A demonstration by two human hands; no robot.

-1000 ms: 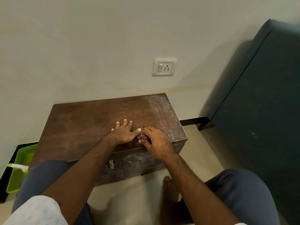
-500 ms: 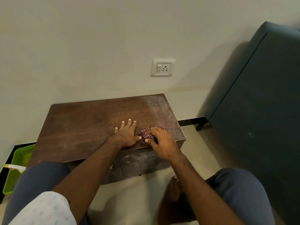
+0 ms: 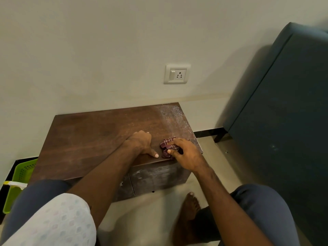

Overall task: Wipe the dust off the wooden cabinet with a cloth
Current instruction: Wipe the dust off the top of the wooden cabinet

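One checked cloth (image 3: 166, 146) sits on one wooden cabinet (image 3: 85, 139), near its front-right corner, grasped by your right hand (image 3: 188, 155). Your left hand (image 3: 140, 142), grip clenched empty, rests just beside it. Open top lies leftward.

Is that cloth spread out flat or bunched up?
Bunched up: the cloth is a crumpled wad gripped by the right hand on the cabinet.

I noted the dark wooden cabinet (image 3: 92, 137) dusty at its right end; the maroon checked cloth (image 3: 166, 145) sat bunched there.
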